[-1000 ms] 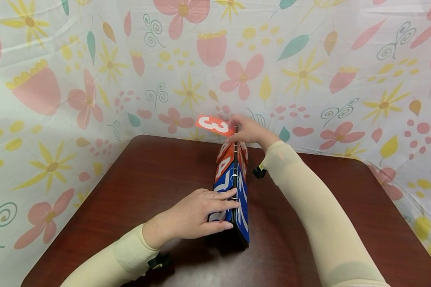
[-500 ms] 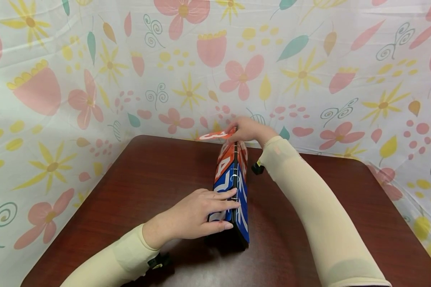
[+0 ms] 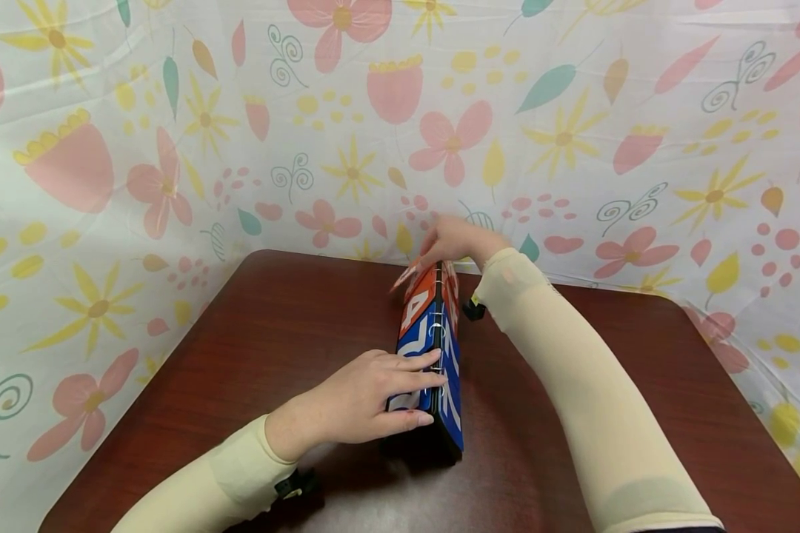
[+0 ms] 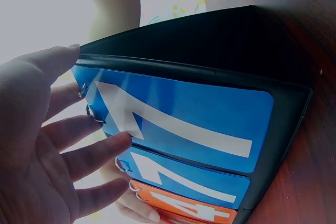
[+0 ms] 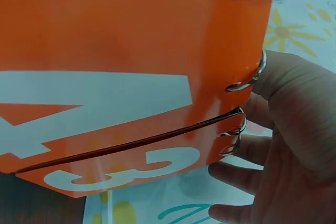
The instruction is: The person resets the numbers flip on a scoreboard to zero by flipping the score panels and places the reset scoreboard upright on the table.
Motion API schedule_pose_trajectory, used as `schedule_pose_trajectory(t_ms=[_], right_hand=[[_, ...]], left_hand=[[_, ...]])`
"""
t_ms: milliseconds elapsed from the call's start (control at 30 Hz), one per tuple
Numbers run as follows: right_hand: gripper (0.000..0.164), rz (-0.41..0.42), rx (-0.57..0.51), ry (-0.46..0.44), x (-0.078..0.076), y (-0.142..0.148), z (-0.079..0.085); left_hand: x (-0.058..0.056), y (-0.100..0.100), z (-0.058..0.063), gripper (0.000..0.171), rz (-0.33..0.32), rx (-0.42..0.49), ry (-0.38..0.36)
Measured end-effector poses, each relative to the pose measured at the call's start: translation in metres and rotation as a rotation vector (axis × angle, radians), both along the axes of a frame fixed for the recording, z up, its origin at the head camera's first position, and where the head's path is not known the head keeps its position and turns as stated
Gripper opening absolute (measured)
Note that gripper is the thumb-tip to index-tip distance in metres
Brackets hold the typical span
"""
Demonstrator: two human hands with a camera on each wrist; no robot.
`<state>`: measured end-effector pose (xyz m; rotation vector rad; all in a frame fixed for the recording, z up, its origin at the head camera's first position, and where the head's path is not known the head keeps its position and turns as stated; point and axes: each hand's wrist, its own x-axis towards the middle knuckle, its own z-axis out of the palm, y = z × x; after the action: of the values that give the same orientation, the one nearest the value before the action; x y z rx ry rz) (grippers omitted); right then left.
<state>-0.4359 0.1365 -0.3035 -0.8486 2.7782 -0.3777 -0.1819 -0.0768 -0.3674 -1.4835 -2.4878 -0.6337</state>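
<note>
A tabletop flip scoreboard stands like a tent, its ringed number cards hanging down both sides of a black stand. Over its near end lies my left hand, fingers extended across the top edge by a blue card with a white 7. At the far end my right hand is over a red card that slants out from the left side. In the right wrist view, that hand's relaxed fingers are beside the metal rings of the card marked 3. A red 4 card hangs nearer.
The scoreboard rests on a dark reddish-brown table. Behind and to the left hangs a white curtain printed with flowers and leaves. Black wrist-worn devices sit under both sleeves.
The red 3 card has swung down from sticking out to the left toward the scoreboard's left side, the right hand following slightly. The left hand has stayed in place.
</note>
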Motion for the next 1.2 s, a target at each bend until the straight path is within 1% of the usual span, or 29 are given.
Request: schedule_pose_trajectory(t_ms=[133,267,433,600,667,767,800,833,933,1033,1133,1200], right_hand=[[0.026,0.014,0.071,0.048,0.001,-0.003,-0.001],[0.033,0.011,0.112,0.05,0.002,-0.007,-0.002],[0.051,0.009,0.1,0.005,0.003,-0.009,-0.004],[0.056,0.008,0.09,-0.005,0.002,-0.009,-0.006],[0.055,0.006,0.081,-0.006,0.002,-0.009,-0.007],[0.046,-0.002,0.044,-0.004,0.003,-0.005,-0.007],[0.045,-0.008,0.02,-0.01,0.004,-0.003,-0.007],[0.048,-0.014,-0.005,-0.017,0.004,-0.001,-0.006],[0.066,-0.026,-0.073,-0.034,0.006,0.009,-0.004],[0.076,-0.034,-0.145,-0.069,0.007,0.019,-0.001],[0.082,-0.048,-0.209,-0.091,0.01,0.032,0.0],[0.083,-0.05,-0.252,-0.093,0.012,0.041,-0.003]], left_hand=[[0.001,0.001,0.0,0.048,0.004,0.0,-0.006],[0.001,0.001,0.0,0.048,0.005,0.005,-0.005],[0.001,0.001,-0.001,0.049,-0.003,0.012,0.009],[0.001,0.001,-0.001,0.049,-0.008,0.023,0.011],[0.0,0.0,-0.001,0.048,-0.004,0.022,0.007],[0.0,0.0,-0.001,0.048,-0.002,0.023,0.007],[0.0,0.001,-0.001,0.048,-0.006,0.025,0.011],[0.0,0.001,-0.001,0.048,-0.007,0.029,0.006],[0.0,0.001,-0.001,0.048,-0.014,0.033,0.006],[0.0,0.001,-0.001,0.048,-0.015,0.033,0.004],[0.0,0.0,-0.002,0.048,-0.012,0.029,0.004],[0.0,0.0,-0.001,0.048,-0.011,0.029,0.0]])
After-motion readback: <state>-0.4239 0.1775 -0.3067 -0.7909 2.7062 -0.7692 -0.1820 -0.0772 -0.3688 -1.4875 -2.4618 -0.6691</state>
